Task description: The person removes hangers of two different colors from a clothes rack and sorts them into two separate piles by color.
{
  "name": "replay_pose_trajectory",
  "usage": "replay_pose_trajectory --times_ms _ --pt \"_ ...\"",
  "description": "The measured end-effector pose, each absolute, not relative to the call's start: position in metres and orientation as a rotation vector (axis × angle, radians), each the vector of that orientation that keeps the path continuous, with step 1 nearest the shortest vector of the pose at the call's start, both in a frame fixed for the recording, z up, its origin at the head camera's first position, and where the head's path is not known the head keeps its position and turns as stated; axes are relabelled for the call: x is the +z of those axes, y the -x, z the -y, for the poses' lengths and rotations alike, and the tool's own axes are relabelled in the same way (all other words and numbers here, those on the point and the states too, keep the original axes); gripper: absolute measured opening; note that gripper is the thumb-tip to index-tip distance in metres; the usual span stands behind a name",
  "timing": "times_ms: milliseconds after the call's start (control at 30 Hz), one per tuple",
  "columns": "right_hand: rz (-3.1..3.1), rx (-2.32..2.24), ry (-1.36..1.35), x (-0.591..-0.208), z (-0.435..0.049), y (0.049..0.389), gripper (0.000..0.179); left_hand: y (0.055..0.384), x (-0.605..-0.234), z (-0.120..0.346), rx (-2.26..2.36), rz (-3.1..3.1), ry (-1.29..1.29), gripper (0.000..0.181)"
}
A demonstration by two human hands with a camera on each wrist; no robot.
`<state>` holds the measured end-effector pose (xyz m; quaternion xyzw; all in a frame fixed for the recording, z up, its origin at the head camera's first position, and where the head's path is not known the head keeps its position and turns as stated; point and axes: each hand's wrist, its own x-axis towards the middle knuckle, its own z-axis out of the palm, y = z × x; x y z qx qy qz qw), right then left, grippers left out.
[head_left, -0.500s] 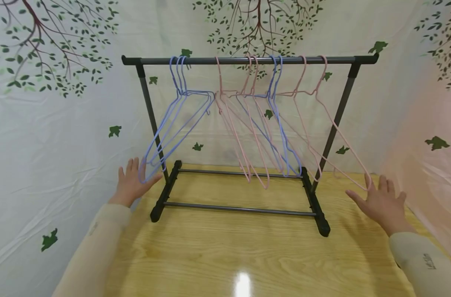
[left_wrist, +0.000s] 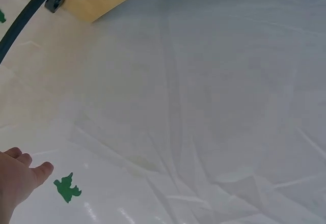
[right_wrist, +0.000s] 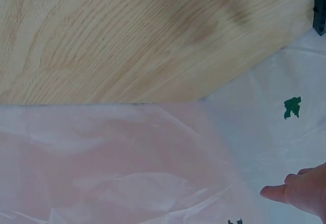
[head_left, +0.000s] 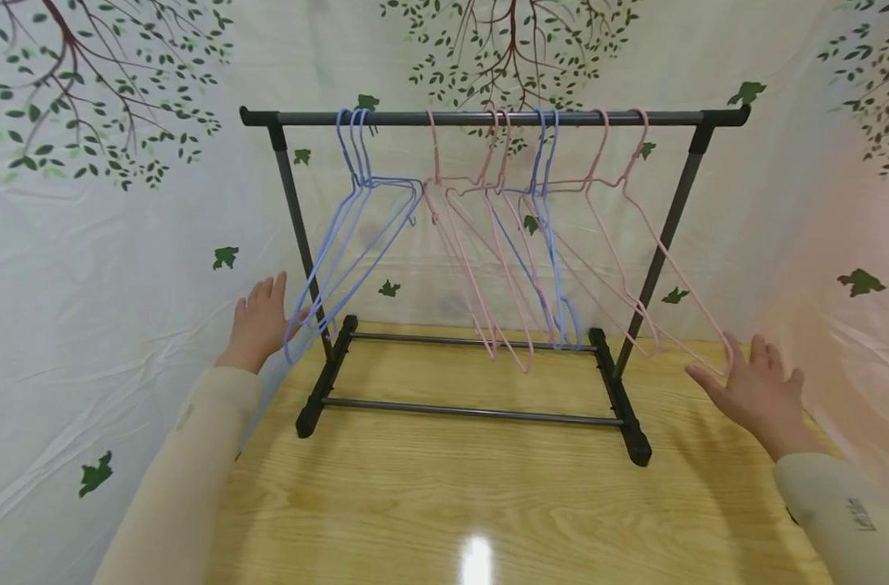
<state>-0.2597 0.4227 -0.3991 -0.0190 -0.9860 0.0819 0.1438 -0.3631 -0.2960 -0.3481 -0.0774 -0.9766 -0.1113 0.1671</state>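
Note:
In the head view my left hand (head_left: 258, 325) is raised beside the left end of a black garment rack (head_left: 459, 119), fingers straight and apart. Its thumb reaches toward the lower corner of the blue hangers (head_left: 360, 183) and overlaps them there. At the right end my right hand (head_left: 762, 394) is spread, fingertips right by the lower corner of the outermost pink hanger (head_left: 696, 301). Neither hand grips anything. Each wrist view shows just part of its hand: the left hand (left_wrist: 20, 180) at lower left, the right hand (right_wrist: 303, 191) at lower right.
More pink hangers and two blue hangers (head_left: 535, 187) hang along the bar's middle and right. The rack's black feet (head_left: 638, 447) stand on a wood-grain tabletop (head_left: 386, 496). Pale sheeting (head_left: 145, 309) with printed leaves and birds encloses the back and sides.
My left hand has risen slightly, and the left blue hangers' lower corner has shifted right. The middle blue hangers have swung left, one pink hanger right. My right hand has barely moved.

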Motion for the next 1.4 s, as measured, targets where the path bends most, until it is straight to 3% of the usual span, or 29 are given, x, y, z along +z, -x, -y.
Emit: replay_pose_trajectory --times_ms 467,667,967,1400 --pt "2.799 0.308 -0.017 -0.379 -0.411 0.258 0.093 0.385 -0.325 0.279 -0.717 2.751 0.208 0.089" --pt "2.717 0.284 -0.1 -0.363 -0.404 0.262 0.089 0.396 -0.323 0.277 -0.879 2.648 0.241 0.075" --pt "2.692 0.325 -0.157 -0.333 -0.396 0.268 0.083 0.396 -0.327 0.274 -0.942 2.531 0.278 0.039" --pt "2.66 0.668 -0.091 -0.267 -0.377 0.253 0.064 0.409 -0.337 0.277 -0.91 2.458 0.286 0.031"
